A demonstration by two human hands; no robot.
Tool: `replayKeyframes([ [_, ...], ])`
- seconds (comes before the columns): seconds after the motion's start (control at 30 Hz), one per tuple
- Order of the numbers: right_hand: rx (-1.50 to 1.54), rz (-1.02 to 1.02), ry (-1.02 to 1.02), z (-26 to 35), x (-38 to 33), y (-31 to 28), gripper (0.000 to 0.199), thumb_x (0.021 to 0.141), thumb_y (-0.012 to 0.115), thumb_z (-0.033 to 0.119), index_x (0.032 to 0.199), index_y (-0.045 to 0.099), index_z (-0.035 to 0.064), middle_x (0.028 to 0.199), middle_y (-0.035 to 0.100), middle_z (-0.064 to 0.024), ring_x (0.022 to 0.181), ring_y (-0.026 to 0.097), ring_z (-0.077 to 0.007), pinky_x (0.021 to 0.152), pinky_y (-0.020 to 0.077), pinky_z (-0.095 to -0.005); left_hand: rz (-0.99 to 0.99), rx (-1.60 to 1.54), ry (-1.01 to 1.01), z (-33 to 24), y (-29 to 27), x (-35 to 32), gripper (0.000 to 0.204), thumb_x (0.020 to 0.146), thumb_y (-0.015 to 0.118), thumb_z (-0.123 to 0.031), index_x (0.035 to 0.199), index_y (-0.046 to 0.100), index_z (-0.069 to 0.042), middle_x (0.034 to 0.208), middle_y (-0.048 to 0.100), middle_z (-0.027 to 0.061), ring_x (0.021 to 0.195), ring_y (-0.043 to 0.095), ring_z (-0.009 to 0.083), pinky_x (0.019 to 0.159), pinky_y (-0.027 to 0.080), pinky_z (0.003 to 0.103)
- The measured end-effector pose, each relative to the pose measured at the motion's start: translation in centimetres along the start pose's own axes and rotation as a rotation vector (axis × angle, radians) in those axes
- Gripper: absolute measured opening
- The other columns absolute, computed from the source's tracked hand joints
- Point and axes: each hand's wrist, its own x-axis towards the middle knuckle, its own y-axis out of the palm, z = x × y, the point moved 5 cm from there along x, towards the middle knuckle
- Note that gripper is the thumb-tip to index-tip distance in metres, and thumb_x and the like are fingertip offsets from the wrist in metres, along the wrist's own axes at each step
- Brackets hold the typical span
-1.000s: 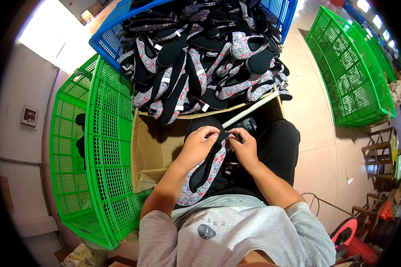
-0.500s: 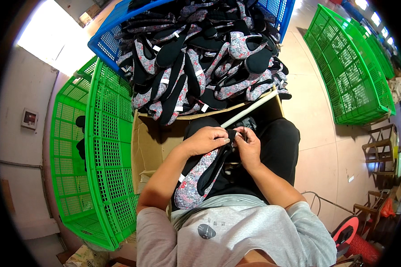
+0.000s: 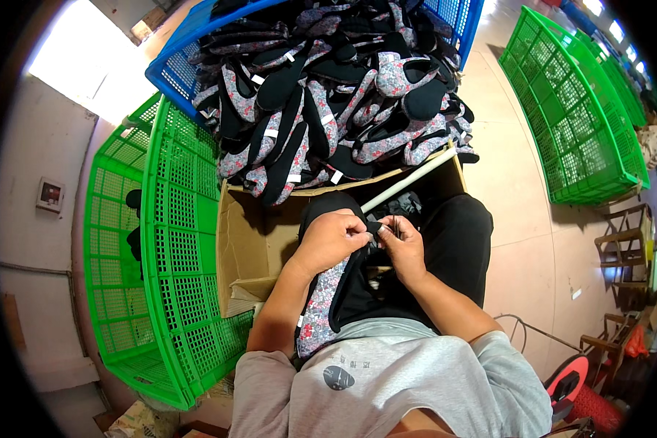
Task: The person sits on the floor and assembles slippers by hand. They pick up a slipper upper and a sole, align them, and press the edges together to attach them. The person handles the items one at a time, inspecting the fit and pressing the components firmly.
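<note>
A fabric slipper [image 3: 323, 303], grey with a red floral print and a black lining, lies across my lap, its lower end near my shirt. My left hand [image 3: 331, 239] is closed in a pinch on the slipper's black far end and covers part of it. Close beside it, the fingers of my right hand [image 3: 404, 252] are also pinched together at that black edge. A thin dark tool [image 3: 397, 225] shows among the right fingers; its kind is too small to make out.
A blue crate [image 3: 175, 77] heaped with similar slippers [image 3: 292, 139] stands ahead. Before my knees is an open cardboard box [image 3: 242, 241] with a pale rod [image 3: 409, 177] across it. Green crates [image 3: 190, 248] stand at left, another green crate [image 3: 569, 109] at right.
The slipper has turned and slid slightly inward under my left forearm. My left hand has rolled over into a tighter pinch; my right hand has shifted slightly down.
</note>
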Motion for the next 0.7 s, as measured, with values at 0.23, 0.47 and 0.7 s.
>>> replayKeyframes([
  [0.23, -0.024, 0.027, 0.048, 2.1, 0.1, -0.4, 0.013, 0.097, 0.06, 0.015, 0.105, 0.06, 0.0054, 0.078, 0.06, 0.0003, 0.061, 0.046, -0.0018, 0.054, 0.034, -0.0169, -0.057, -0.142, -0.112, 1.0, -0.6, -0.1, 0.015, 0.079, 0.074, -0.011, 0.08, 0.068, 0.003, 0.075, 0.061, 0.0033, 0.067, 0.057, 0.0105, 0.063, 0.045, 0.026],
  [0.47, -0.302, 0.303, -0.051, 1.5, -0.2, -1.2, 0.026, 0.104, 0.046, 0.034, 0.115, 0.052, 0.0106, 0.081, 0.06, -0.0019, 0.058, 0.041, -0.0034, 0.052, 0.0315, -0.0191, -0.084, -0.27, -0.23, 2.6, -0.8, 0.2, 0.016, 0.083, 0.072, -0.014, 0.081, 0.069, 0.002, 0.072, 0.062, -0.002, 0.068, 0.053, 0.0056, 0.061, 0.043, 0.024],
  [0.7, -0.226, 0.555, 0.156, 0.9, -1.2, 0.3, 0.025, 0.103, 0.05, 0.029, 0.109, 0.051, 0.0049, 0.089, 0.061, -0.002, 0.077, 0.052, -0.0074, 0.07, 0.0444, -0.0235, -0.084, -0.291, -0.267, 2.9, -0.9, 0.2, 0.017, 0.084, 0.071, -0.015, 0.083, 0.07, 0.002, 0.074, 0.063, -0.0019, 0.068, 0.053, 0.0058, 0.062, 0.043, 0.024],
])
